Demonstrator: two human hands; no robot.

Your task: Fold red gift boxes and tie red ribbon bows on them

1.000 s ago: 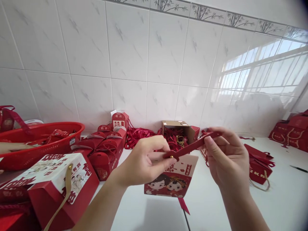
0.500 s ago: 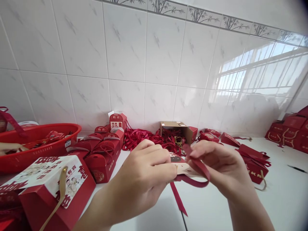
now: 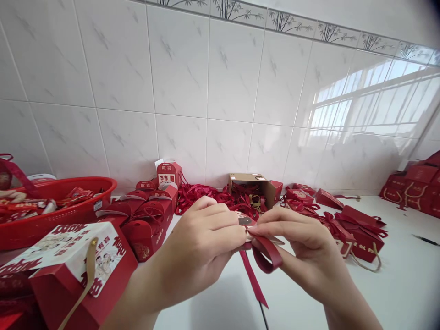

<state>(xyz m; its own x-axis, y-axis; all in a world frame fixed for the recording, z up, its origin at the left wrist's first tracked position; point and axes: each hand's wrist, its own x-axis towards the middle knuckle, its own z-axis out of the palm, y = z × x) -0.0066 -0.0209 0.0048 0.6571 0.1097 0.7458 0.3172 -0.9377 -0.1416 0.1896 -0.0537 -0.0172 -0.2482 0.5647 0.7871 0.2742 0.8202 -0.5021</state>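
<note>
Between my hands, above the white table, is a small red and cream gift box [image 3: 244,219], mostly covered by my fingers. My left hand [image 3: 209,243] is closed around its left side. A dark red ribbon [image 3: 267,256] curls in a loop below the box, and its tail hangs down to a slanted cut end. With thumb and fingertips pressed together, my right hand [image 3: 299,240] pinches this ribbon against the box near my left fingertips. The underside of the box and my left thumb are hidden.
At left are a red plastic basket [image 3: 103,185] of wrapped sweets, a large red box [image 3: 117,266] with a gold strap, and several small red boxes [image 3: 146,236]. Behind are heaped ribbons [image 3: 195,195] and an open carton [image 3: 271,185]. Further red boxes [image 3: 364,229] and a pen [image 3: 426,240] lie at right.
My right hand has moved left, bringing the ribbon against the box and making the loop hang lower. My left hand has barely moved. Another person's hand in the basket has drawn back leftward.
</note>
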